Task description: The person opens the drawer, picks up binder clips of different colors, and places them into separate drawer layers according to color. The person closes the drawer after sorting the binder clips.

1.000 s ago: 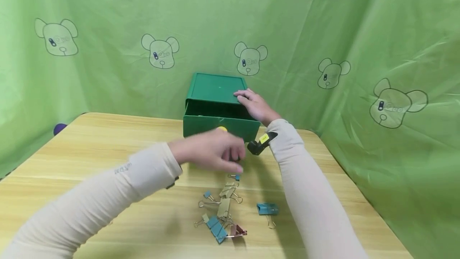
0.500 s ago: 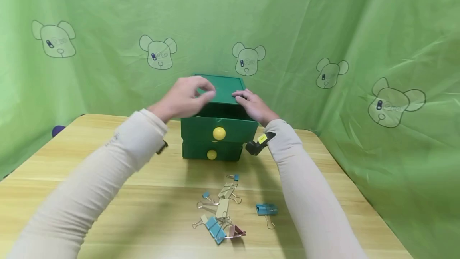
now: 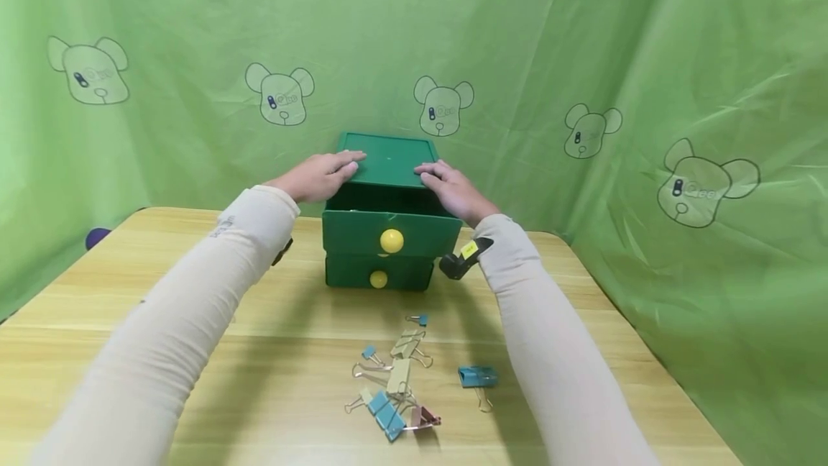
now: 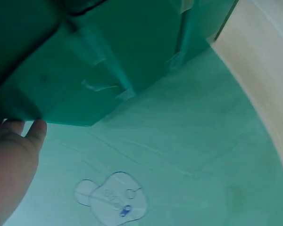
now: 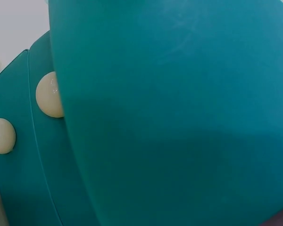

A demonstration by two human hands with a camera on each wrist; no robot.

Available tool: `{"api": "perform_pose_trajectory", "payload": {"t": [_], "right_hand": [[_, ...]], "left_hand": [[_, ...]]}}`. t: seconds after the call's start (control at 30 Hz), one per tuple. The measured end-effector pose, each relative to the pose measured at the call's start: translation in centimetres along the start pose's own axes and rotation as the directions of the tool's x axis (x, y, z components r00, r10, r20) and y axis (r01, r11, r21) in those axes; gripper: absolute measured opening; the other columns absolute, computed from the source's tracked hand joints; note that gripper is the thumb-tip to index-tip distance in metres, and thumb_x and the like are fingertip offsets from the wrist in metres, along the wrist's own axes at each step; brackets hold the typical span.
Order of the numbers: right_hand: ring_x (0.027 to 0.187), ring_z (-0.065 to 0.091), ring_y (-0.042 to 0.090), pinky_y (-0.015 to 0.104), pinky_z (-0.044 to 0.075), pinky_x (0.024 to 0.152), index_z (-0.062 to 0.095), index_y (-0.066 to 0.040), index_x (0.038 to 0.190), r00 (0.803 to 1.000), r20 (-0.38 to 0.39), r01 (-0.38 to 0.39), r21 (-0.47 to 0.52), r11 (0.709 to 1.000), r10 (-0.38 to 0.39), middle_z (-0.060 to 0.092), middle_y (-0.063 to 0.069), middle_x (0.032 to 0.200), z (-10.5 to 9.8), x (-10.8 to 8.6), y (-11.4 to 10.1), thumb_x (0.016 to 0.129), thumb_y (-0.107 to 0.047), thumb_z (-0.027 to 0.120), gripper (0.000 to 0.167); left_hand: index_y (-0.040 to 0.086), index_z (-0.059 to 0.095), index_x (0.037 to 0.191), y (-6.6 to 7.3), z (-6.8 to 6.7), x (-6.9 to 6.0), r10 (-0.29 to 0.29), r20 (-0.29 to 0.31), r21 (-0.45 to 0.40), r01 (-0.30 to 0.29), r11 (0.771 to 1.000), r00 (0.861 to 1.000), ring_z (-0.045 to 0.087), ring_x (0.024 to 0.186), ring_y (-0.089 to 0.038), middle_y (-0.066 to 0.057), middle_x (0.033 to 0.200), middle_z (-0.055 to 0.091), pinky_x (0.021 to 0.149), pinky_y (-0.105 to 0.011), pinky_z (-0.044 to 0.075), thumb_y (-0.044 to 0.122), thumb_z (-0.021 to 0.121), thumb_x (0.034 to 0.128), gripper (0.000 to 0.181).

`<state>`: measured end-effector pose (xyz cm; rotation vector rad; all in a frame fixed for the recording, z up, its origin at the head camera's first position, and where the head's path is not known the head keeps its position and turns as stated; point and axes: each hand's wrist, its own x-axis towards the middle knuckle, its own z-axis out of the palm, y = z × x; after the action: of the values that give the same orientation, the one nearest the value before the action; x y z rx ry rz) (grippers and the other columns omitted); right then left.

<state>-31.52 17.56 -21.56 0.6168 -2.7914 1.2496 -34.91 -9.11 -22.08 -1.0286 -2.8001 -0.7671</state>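
Observation:
A small green drawer cabinet (image 3: 391, 153) stands at the back of the table. Its top drawer (image 3: 352, 231), with a yellow knob (image 3: 392, 241), is pulled out. My left hand (image 3: 320, 175) rests on the cabinet's upper left edge, its fingers extended; in the left wrist view, fingertips (image 4: 37, 132) touch the green edge. On the opposite upper edge lies my right hand (image 3: 458, 191), fingers reaching over the top. The right wrist view is mostly filled by a green surface (image 5: 179, 103), beside lower drawers with pale knobs (image 5: 49, 94). The drawer's inside is dark.
Several binder clips lie on the wooden table (image 3: 291, 380) in front of the cabinet, including a cream clip (image 3: 399, 375), a blue clip (image 3: 387, 417) and a dark red clip (image 3: 424, 418). Another blue clip (image 3: 477, 377) lies apart, near my right forearm. Green curtains (image 3: 362, 34) surround the table.
My left hand has moved from in front of the drawer up and back to the cabinet's top left edge, its fingers straightening. The right hand stays on the right edge.

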Motion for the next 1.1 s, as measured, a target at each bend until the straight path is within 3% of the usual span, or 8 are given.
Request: {"api": "perform_pose_trajectory", "payload": {"t": [0.07,0.27,0.57,0.77,0.87,1.0,1.1], "right_hand": [[0.147,0.001,0.030,0.047,0.006,0.117,0.042,0.003,0.143,1.000,0.000,0.007,-0.001,1.000,-0.007,0.011,0.020,0.159,0.1,-0.3,-0.3,0.106,-0.020,0.035,0.044],[0.147,0.002,0.024,0.046,0.006,0.117,0.046,-0.007,0.143,1.000,-0.027,0.006,-0.031,0.999,-0.007,0.019,0.011,0.160,0.0,1.8,2.6,0.106,-0.030,0.037,0.044],[0.148,0.004,0.020,0.041,0.006,0.118,0.049,-0.005,0.140,0.999,-0.035,0.023,-0.039,0.999,-0.024,0.031,0.008,0.155,0.0,2.4,1.8,0.106,-0.027,0.038,0.042],[0.147,0.005,0.022,0.042,0.010,0.118,0.049,-0.007,0.140,1.000,-0.018,0.007,-0.019,1.000,-0.007,0.033,0.008,0.155,-0.2,0.7,1.8,0.106,-0.029,0.036,0.043],[0.143,0.022,0.029,0.046,0.021,0.115,0.047,-0.009,0.143,1.000,-0.020,0.003,-0.038,0.999,-0.004,0.036,0.011,0.152,-0.3,-0.7,1.6,0.107,-0.032,0.034,0.045],[0.128,0.041,0.035,0.047,0.031,0.109,0.044,-0.008,0.145,0.997,-0.082,0.009,-0.028,1.000,-0.011,0.042,0.017,0.145,-0.3,-2.7,1.0,0.106,-0.033,0.033,0.047],[0.131,0.040,0.033,0.048,0.031,0.109,0.043,-0.006,0.144,0.984,-0.170,0.040,-0.072,0.997,-0.051,0.043,0.016,0.145,0.1,-4.4,0.7,0.106,-0.033,0.036,0.048]], "left_hand": [[0.006,0.034,0.150,-0.2,0.3,0.0,-0.022,-0.007,-0.014,0.022,1.000,1.000,0.014,0.146,-0.030,-0.016,0.157,0.024,0.118,-0.044,0.011,0.027,0.030,0.1072,0.048],[0.007,0.042,0.147,-0.2,0.9,0.1,-0.067,-0.026,-0.057,0.065,0.996,0.997,0.011,0.147,-0.027,-0.012,0.157,0.028,0.118,-0.043,0.009,0.027,0.029,0.1067,0.047],[0.008,0.041,0.147,-0.3,0.4,-0.4,-0.128,-0.020,-0.116,0.124,0.985,0.992,0.002,0.148,-0.025,-0.009,0.159,0.021,0.118,-0.040,0.005,0.022,0.022,0.1043,0.049],[0.010,0.040,0.148,-0.5,0.8,-0.3,-0.127,0.006,-0.126,0.127,0.984,0.992,0.000,0.148,-0.022,-0.008,0.160,0.019,0.118,-0.039,0.003,0.024,0.022,0.1047,0.049],[0.009,0.041,0.148,-0.6,1.0,-0.3,-0.117,0.003,-0.127,0.117,0.985,0.993,0.001,0.148,-0.023,-0.008,0.160,0.021,0.118,-0.039,0.004,0.023,0.023,0.1047,0.049],[0.008,0.041,0.147,-0.6,1.0,-0.3,-0.109,0.004,-0.121,0.109,0.987,0.994,0.001,0.148,-0.023,-0.008,0.159,0.022,0.118,-0.038,0.004,0.022,0.022,0.1047,0.049],[0.008,0.041,0.147,-0.5,1.0,-0.2,-0.098,0.003,-0.114,0.097,0.989,0.995,0.001,0.148,-0.023,-0.008,0.159,0.024,0.118,-0.037,0.004,0.022,0.021,0.1045,0.049]]}}
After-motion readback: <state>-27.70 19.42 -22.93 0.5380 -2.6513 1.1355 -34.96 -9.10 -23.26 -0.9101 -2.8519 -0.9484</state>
